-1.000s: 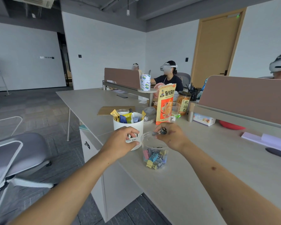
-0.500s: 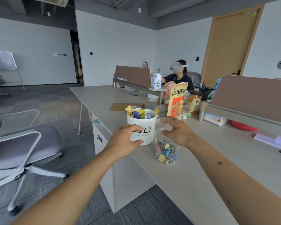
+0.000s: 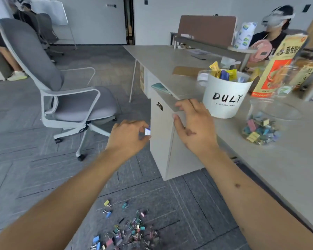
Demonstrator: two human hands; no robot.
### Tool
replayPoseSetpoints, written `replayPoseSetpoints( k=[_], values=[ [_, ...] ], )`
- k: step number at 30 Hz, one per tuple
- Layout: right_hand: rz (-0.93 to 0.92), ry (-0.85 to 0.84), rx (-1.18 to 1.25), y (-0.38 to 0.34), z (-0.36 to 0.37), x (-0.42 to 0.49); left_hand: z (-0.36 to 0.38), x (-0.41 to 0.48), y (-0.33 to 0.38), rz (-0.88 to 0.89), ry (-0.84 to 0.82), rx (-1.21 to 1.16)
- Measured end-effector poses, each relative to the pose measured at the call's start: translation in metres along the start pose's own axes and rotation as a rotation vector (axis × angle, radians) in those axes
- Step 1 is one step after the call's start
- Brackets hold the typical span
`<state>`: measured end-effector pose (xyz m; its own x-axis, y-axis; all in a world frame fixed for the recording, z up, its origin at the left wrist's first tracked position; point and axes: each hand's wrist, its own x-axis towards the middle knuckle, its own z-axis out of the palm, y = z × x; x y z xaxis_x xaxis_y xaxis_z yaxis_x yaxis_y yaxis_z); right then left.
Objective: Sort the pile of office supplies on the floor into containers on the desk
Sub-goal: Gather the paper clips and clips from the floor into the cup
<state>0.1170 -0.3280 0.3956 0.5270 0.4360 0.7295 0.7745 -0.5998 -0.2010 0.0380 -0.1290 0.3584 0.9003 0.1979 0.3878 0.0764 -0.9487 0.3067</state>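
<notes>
Your left hand (image 3: 128, 137), at centre frame, pinches a small white-and-blue item (image 3: 147, 131), too blurred to identify. Your right hand (image 3: 194, 128) hovers just right of it, fingers spread and holding nothing, by the edge of the pale desk (image 3: 287, 159). The pile of coloured binder clips (image 3: 126, 230) lies on the grey carpet (image 3: 43, 168) at bottom centre. At right on the desk stand a white "DULY" tub (image 3: 224, 101) and a clear plastic jar (image 3: 264, 121) of clips.

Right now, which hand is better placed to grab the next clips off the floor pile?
Right, probably. The right hand is open and empty; the left hand pinches a small white item. The clip pile lies below, about midway between them.
</notes>
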Motion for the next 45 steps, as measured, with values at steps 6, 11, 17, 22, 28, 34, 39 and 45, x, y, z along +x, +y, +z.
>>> replayPoseSetpoints(
  k=[6,11,17,22,28,34,39,45],
  values=[
    [0.061,-0.147,0.144,-0.02,0.116,-0.042,0.051,-0.047,-0.095,-0.167,-0.135,0.058],
    [0.118,-0.295,0.204,-0.02,0.217,-0.096,0.11,-0.083,-0.17,-0.327,-0.263,0.032],
    [0.204,-0.512,0.255,-0.016,0.339,-0.17,0.2,-0.132,-0.253,-0.493,-0.388,-0.029],
    [0.283,-0.666,0.368,-0.012,0.429,-0.233,0.28,-0.174,-0.311,-0.538,-0.519,-0.027],
    [0.346,-0.841,0.361,0.0,0.512,-0.309,0.37,-0.216,-0.362,-0.518,-0.655,-0.034],
    [0.355,-0.945,0.295,0.006,0.582,-0.366,0.452,-0.243,-0.398,-0.506,-0.663,-0.033],
    [0.292,-0.966,0.104,0.005,0.618,-0.396,0.486,-0.257,-0.423,-0.404,-0.686,0.088],
    [0.203,-0.963,-0.1,0.001,0.643,-0.407,0.497,-0.259,-0.436,-0.334,-0.649,0.136]
  ],
)
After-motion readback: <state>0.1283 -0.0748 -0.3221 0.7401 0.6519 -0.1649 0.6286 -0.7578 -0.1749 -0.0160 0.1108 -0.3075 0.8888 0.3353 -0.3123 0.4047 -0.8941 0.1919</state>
